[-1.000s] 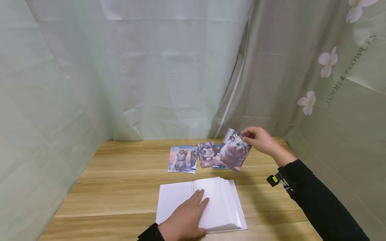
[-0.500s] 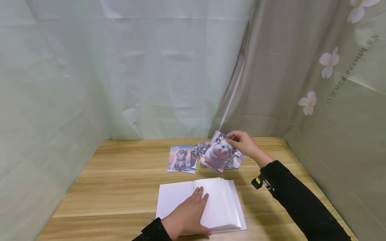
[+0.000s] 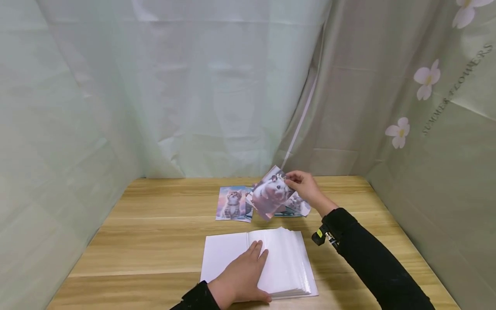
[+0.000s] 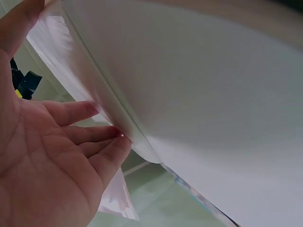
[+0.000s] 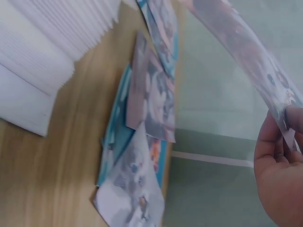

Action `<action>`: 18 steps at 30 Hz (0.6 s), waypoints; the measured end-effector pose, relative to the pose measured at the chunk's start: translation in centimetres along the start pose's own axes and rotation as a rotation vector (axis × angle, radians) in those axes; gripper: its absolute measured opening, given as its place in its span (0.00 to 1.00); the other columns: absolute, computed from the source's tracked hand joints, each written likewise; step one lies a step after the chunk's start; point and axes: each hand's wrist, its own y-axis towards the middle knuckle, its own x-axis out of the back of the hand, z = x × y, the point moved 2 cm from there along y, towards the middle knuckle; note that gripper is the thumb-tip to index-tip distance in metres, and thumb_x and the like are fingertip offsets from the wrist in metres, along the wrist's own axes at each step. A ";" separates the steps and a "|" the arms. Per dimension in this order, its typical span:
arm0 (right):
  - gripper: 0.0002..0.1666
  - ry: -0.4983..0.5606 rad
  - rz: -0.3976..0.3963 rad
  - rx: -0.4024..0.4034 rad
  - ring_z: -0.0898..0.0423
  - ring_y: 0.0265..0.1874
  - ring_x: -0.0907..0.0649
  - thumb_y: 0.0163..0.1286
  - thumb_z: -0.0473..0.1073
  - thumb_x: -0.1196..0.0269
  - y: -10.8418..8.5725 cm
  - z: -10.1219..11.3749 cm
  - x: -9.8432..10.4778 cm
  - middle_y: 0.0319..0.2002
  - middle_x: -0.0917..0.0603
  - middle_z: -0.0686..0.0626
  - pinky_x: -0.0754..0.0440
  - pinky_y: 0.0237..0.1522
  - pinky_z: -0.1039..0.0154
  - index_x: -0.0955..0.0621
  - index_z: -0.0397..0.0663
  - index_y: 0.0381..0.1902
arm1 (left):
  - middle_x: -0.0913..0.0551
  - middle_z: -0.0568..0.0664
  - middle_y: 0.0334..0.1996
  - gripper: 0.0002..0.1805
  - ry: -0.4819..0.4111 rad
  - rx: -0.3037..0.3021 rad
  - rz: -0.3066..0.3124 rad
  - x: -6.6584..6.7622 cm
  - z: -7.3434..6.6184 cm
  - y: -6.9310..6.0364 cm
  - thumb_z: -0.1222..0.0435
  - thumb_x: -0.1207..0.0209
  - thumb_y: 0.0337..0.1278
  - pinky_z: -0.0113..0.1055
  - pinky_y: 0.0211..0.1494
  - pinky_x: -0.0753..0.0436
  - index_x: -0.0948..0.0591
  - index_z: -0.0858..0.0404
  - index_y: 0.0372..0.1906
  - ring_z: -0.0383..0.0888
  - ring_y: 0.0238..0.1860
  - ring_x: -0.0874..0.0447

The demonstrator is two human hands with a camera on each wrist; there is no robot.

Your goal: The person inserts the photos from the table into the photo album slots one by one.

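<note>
The right hand pinches the hamster picture card at its 2 o'clock edge, thumb and fingers closed tightly on it; the card is tilted, held clear above the desk, and the right wrist view shows it bowed. It is at 12 o'clock from the white photo album, which lies open near the person, its many pages slightly fanned at 3 o'clock. The left hand rests across the album's 8 o'clock part, fingers fairly straight and pointing to 1 o'clock, gripping nothing; in the left wrist view their tips touch the pages beside the fold. At 11 o'clock from the album lies a kitten card, partly covering another. At 1 o'clock, more loose cards overlap one another beneath the raised one. A pale curtain hangs behind the desk's 12 o'clock edge.
</note>
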 end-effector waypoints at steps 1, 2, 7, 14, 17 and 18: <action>0.13 0.003 -0.001 -0.010 0.58 0.35 0.18 0.71 0.33 0.38 0.0 -0.2 -0.1 0.40 0.14 0.41 0.19 0.36 0.69 0.19 0.31 0.51 | 0.39 0.65 0.74 0.60 0.005 -0.002 -0.006 0.0 0.0 0.0 0.32 0.31 0.40 0.40 0.73 0.34 0.32 0.68 0.72 0.57 0.76 0.43; 0.14 0.007 -0.001 -0.021 0.58 0.36 0.18 0.71 0.33 0.38 0.0 -0.3 -0.2 0.41 0.14 0.41 0.19 0.36 0.69 0.19 0.30 0.51 | 0.39 0.66 0.74 0.60 0.010 -0.003 -0.012 0.0 -0.1 -0.1 0.32 0.31 0.40 0.39 0.73 0.34 0.32 0.68 0.72 0.57 0.76 0.43; 0.14 0.046 -0.010 -0.063 0.58 0.34 0.19 0.71 0.33 0.37 -0.2 -1.0 -0.7 0.38 0.14 0.43 0.19 0.35 0.70 0.19 0.30 0.51 | 0.38 0.66 0.73 0.60 0.022 -0.004 -0.031 0.1 -0.2 -0.1 0.32 0.31 0.40 0.39 0.73 0.34 0.32 0.69 0.72 0.57 0.75 0.42; 0.13 0.095 -0.004 -0.070 0.60 0.30 0.22 0.70 0.31 0.38 -0.3 -2.0 -1.0 0.32 0.17 0.50 0.22 0.32 0.71 0.20 0.27 0.50 | 0.38 0.66 0.74 0.59 0.014 -0.004 -0.029 0.1 -0.3 -0.3 0.32 0.31 0.41 0.40 0.73 0.34 0.32 0.69 0.72 0.57 0.75 0.42; 0.14 0.100 0.006 -0.074 0.60 0.30 0.22 0.70 0.31 0.38 -0.4 -2.2 -1.0 0.33 0.15 0.49 0.22 0.32 0.71 0.20 0.26 0.50 | 0.38 0.66 0.74 0.59 0.014 -0.007 -0.031 0.0 -0.4 -0.3 0.32 0.31 0.41 0.40 0.73 0.34 0.32 0.69 0.72 0.57 0.75 0.42; 0.14 0.104 0.007 -0.082 0.61 0.30 0.22 0.70 0.31 0.37 -0.5 -2.3 -1.0 0.33 0.15 0.48 0.22 0.32 0.71 0.20 0.26 0.50 | 0.38 0.66 0.73 0.59 0.014 -0.008 -0.031 0.0 -0.4 -0.3 0.32 0.31 0.41 0.40 0.73 0.34 0.32 0.69 0.72 0.58 0.75 0.42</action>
